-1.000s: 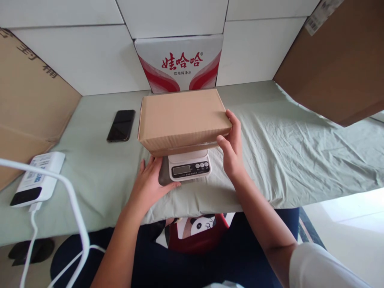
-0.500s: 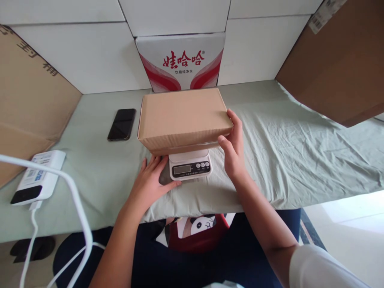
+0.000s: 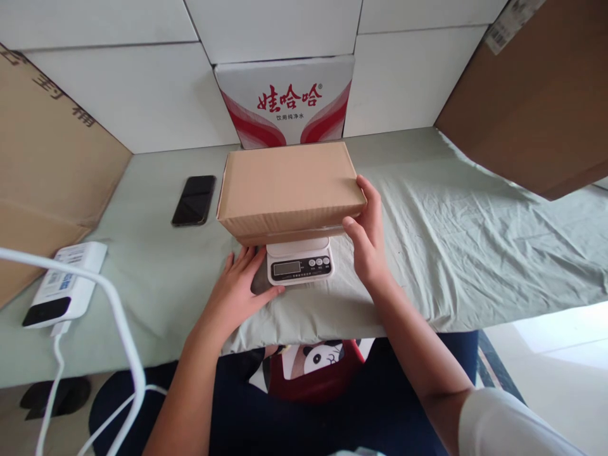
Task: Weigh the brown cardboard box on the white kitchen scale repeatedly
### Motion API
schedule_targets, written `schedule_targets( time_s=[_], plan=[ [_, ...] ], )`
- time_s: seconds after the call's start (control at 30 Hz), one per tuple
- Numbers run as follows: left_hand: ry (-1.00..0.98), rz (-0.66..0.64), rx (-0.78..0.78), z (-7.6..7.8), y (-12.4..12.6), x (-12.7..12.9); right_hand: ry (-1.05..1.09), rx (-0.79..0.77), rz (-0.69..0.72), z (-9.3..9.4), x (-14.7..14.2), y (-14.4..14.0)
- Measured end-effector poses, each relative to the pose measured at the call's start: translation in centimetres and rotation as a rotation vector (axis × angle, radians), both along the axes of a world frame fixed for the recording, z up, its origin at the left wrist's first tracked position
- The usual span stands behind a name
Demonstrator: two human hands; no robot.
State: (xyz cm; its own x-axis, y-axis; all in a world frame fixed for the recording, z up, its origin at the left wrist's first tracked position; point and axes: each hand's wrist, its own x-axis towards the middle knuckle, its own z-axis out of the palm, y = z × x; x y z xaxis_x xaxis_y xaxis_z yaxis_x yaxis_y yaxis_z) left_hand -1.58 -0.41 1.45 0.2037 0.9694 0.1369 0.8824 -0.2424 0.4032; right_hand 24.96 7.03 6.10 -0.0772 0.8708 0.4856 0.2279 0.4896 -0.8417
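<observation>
Light: soft, moderately bright overall; strongest toward 4 o'clock, where the pale floor (image 3: pixel 560 354) glares near white.
Shade: brown carton (image 3: pixel 532 107) at 2 o'clock, dim; cardboard box (image 3: pixel 289 180) at centre, front face darker than top; trousers (image 3: pixel 332 427) at 6 o'clock, near black, detail lost; cloth (image 3: pixel 475 234) at 3 o'clock, creases gently shadowed.
Focus: red lettering (image 3: pixel 289 98) at 12 o'clock, crisp; scale (image 3: pixel 300 269) at 6 o'clock, smallest print illegible; white cable (image 3: pixel 138 373) at 8 o'clock, slightly soft.
Distortion: wide-angle, stretched toward edges.
</observation>
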Motion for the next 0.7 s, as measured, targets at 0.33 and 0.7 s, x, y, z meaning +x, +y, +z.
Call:
schedule_targets(
  time_s=[0.33,0.7],
  plan=[
    [-0.599,0.354,0.087,0.4,-0.5,-2.0,0.14,-0.071,0.075,-0.5,-0.5,0.4],
    [-1.122,0.223,0.253,2.0,10.2,-0.5,0.147,-0.094,0.091,-1.3,-1.6,0.9]
  ],
)
